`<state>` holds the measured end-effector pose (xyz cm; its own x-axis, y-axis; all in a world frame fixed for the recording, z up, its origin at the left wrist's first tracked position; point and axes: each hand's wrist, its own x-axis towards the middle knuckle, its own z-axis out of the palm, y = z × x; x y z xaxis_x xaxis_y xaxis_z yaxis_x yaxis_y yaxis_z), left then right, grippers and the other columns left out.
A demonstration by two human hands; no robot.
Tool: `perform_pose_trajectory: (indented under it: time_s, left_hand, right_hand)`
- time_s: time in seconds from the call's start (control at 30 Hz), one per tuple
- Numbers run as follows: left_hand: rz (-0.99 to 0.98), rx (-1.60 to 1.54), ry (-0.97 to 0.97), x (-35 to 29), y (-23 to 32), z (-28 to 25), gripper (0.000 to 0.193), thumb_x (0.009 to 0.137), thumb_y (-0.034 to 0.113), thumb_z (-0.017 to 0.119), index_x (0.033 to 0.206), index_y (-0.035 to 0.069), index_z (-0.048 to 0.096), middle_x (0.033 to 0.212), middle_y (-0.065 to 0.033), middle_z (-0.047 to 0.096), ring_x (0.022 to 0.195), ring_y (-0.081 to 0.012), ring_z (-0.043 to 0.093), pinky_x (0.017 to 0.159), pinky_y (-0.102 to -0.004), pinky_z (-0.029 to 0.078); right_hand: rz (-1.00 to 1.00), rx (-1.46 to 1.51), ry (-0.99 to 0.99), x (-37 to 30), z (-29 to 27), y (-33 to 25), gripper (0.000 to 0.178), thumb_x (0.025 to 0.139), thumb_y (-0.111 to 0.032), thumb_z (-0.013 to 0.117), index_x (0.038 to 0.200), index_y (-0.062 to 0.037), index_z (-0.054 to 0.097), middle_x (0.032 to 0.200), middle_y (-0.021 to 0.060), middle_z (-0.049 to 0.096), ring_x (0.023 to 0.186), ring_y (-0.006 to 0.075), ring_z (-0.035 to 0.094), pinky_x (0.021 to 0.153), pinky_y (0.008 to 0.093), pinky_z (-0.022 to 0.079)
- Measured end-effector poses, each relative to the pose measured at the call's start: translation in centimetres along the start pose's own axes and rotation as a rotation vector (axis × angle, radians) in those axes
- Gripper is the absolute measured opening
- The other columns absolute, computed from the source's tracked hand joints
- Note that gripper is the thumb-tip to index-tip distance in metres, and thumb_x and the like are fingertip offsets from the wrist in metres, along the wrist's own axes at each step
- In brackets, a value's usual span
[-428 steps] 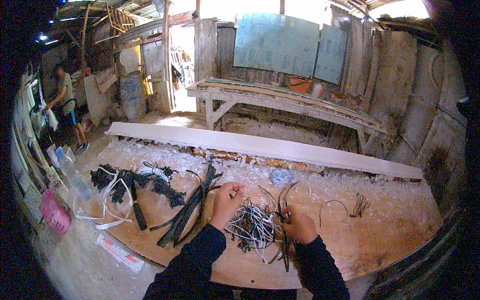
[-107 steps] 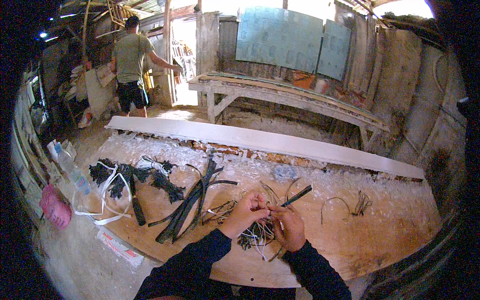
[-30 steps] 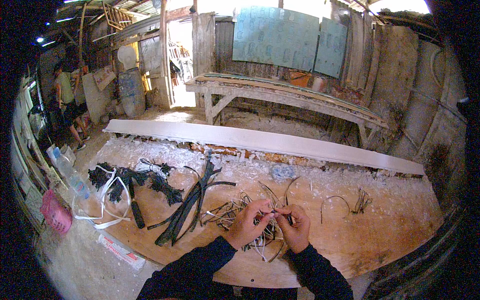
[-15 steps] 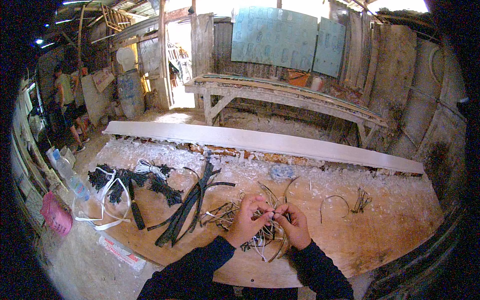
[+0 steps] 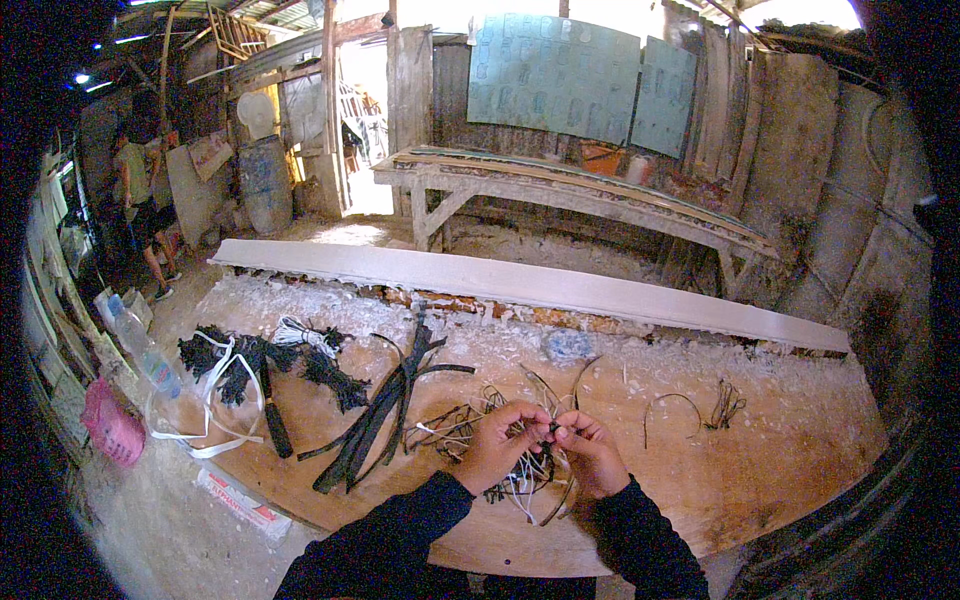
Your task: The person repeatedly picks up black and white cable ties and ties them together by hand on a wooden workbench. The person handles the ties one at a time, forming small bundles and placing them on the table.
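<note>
Over the table (image 5: 690, 490), my left hand (image 5: 497, 445) and my right hand (image 5: 594, 457) meet with thumbs and fingers pinched together. Between the fingertips is a small dark piece of thin cord (image 5: 549, 431), mostly hidden by them. Under my hands lies a tangle of thin black and white cords (image 5: 522, 482), part of it covered by my fingers. Left of the tangle, long black flat strips (image 5: 360, 435) lie crossed over one another. A dark-handled tool (image 5: 276, 430) rests beside these strips.
Black frayed bundles (image 5: 335, 385), a white cord hank (image 5: 300, 334) and a white strap (image 5: 190, 440) are on the left; a plastic bottle (image 5: 145, 350) leans there. A small wire-like bundle (image 5: 724, 405) lies right. A white board (image 5: 520, 285) edges the far side.
Both hands remain together over the tangle, with slight finger movements around the dark piece. The view has shifted slightly.
</note>
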<state>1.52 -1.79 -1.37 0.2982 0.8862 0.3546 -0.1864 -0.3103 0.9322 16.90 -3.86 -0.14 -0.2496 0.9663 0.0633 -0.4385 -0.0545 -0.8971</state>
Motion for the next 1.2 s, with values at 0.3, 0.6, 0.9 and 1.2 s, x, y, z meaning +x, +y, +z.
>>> perform_pose_trajectory:
  time_s: [0.3,0.6,0.9,1.2]
  left_hand:
    - [0.094,0.016,0.035,0.0,-0.1,-0.1,0.013,0.083,0.009,0.055,0.092,0.001,0.059,0.091,-0.0057,0.053,0.074,-0.0121,0.059,0.056,-0.0211,0.051]
    - [0.104,0.033,-0.019,0.1,0.0,-0.3,0.014,0.079,0.007,0.060,0.092,0.001,0.060,0.091,-0.0053,0.053,0.075,-0.0121,0.057,0.056,-0.0208,0.051]
    - [-0.025,-0.017,-0.055,0.2,0.4,-0.3,0.015,0.078,0.006,0.060,0.092,0.000,0.060,0.092,-0.0048,0.053,0.075,-0.0116,0.056,0.056,-0.0209,0.051]
    - [-0.166,-0.069,-0.069,0.3,0.4,-0.3,0.013,0.078,0.008,0.062,0.089,0.001,0.059,0.086,-0.0033,0.055,0.072,-0.0096,0.055,0.056,-0.0209,0.049]
  right_hand:
    - [-0.034,-0.181,0.056,-0.1,-0.1,-0.3,0.014,0.079,-0.014,0.062,0.087,-0.0033,0.060,0.082,0.0032,0.062,0.075,0.0118,0.056,0.070,0.0246,0.044]
    - [-0.030,-0.121,0.053,-0.1,-0.4,-0.2,0.009,0.078,-0.009,0.062,0.085,-0.0041,0.060,0.081,0.0032,0.062,0.076,0.0117,0.057,0.070,0.0242,0.044]
    - [-0.188,-0.170,0.063,0.3,0.0,-0.2,0.011,0.077,-0.013,0.064,0.085,-0.0055,0.058,0.081,0.0020,0.061,0.076,0.0116,0.056,0.071,0.0245,0.044]
    - [-0.111,-0.198,0.079,-0.2,0.6,-0.6,0.012,0.077,-0.013,0.064,0.085,-0.0055,0.059,0.080,0.0016,0.060,0.077,0.0111,0.055,0.072,0.0253,0.044]
